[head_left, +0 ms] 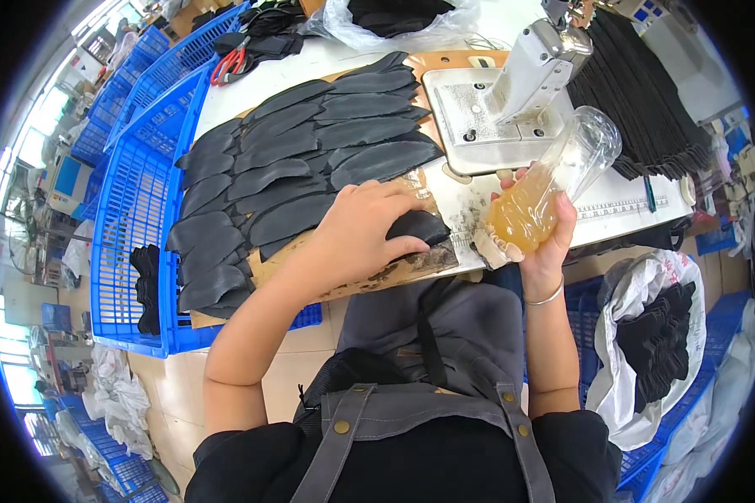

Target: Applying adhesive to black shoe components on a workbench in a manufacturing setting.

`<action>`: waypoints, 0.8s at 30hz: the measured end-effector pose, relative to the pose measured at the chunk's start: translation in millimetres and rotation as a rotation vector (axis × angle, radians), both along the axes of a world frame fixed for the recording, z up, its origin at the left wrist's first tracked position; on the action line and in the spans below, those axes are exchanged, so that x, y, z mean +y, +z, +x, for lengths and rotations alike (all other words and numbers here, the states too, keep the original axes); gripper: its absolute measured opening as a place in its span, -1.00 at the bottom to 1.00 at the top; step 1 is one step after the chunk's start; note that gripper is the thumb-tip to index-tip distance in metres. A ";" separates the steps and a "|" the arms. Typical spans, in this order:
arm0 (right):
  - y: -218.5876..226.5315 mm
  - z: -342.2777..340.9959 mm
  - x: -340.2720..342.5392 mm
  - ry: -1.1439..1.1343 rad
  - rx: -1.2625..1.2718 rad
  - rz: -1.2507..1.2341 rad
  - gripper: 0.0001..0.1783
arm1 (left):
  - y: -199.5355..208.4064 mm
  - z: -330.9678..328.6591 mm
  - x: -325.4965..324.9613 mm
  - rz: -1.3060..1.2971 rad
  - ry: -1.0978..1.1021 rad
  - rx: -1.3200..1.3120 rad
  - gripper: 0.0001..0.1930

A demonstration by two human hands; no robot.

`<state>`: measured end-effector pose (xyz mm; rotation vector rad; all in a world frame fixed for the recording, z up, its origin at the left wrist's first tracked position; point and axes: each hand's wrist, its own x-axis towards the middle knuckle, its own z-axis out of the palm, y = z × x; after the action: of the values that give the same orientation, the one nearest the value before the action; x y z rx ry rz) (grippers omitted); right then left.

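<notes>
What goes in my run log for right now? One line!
left hand: on black piece | right hand: holding tilted bottle | bottle: yellowish stuff inside | other pieces: overlapping on cardboard

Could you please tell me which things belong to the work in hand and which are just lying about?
In the work:
clear bottle of amber liquid, in the right hand
black pieces, at the left hand
cardboard beneath them

Apparently lying about:
red-handled scissors
white sack
</notes>
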<state>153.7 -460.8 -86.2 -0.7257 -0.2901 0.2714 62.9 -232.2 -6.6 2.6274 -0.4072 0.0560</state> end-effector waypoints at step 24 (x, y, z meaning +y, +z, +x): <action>25.4 -56.1 27.1 0.353 -0.019 0.088 -0.23 | 2.8 -37.7 42.0 -0.954 0.557 -0.100 -0.83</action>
<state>97.5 -433.7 -60.8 -0.5882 -0.4462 0.5830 25.2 -190.2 -3.8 1.7110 0.2877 0.4445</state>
